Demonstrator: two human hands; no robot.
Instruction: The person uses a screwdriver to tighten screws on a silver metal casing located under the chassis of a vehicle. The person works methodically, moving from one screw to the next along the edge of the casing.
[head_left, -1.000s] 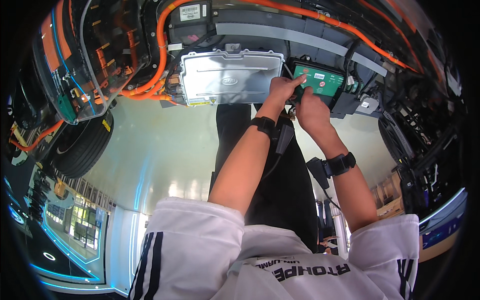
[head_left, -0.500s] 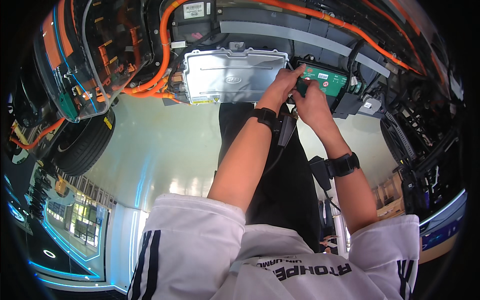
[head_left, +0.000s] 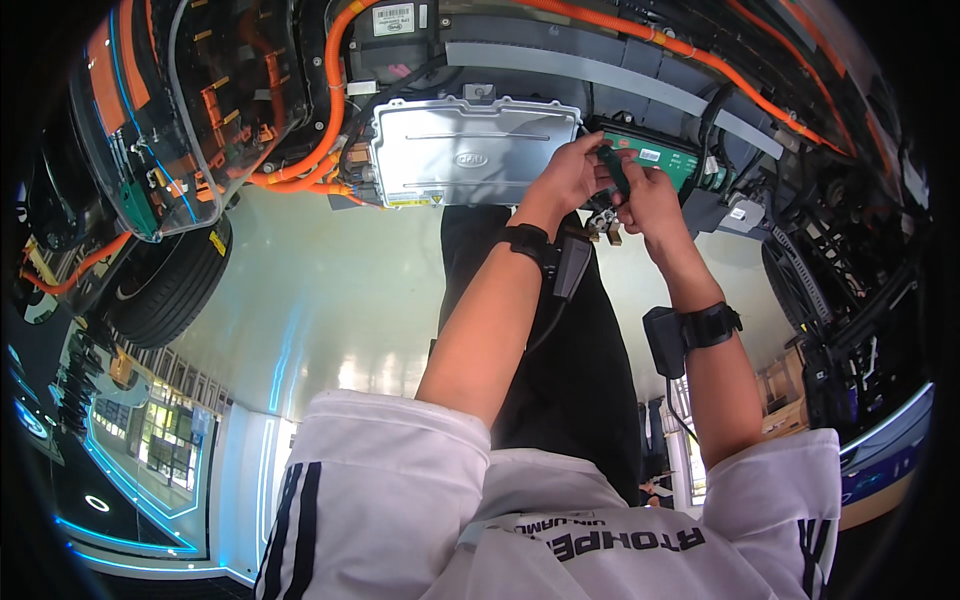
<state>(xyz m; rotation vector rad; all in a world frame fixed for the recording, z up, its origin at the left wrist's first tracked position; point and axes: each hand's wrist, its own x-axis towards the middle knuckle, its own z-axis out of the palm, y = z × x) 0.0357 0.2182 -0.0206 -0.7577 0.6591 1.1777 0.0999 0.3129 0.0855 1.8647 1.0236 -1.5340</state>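
Observation:
A small dark green piece (head_left: 613,170), long and narrow, is pinched in my right hand (head_left: 650,203). Its exact kind does not show. My left hand (head_left: 570,177) is just to its left, palm partly turned up and fingers loosely apart. The left fingertips come close to the piece's far end; whether they touch it I cannot tell. Behind both hands sits a black unit with a green label plate (head_left: 672,160), its left part hidden by my fingers. Just under my hands, a metal terminal part (head_left: 604,226) with brass-coloured ends juts out.
Left of my hands lies a silver metal housing (head_left: 470,160). A thick orange cable (head_left: 690,50) arches across the far side and bends down at the left. A tyre (head_left: 175,290) stands at left, beside a clear-covered section with orange parts. Pale floor (head_left: 320,270) lies beneath.
My right hand has drawn back slightly toward me and to the right with the dark green piece, showing more of it. My left fingers have loosened, and the brass-ended terminal part is now exposed.

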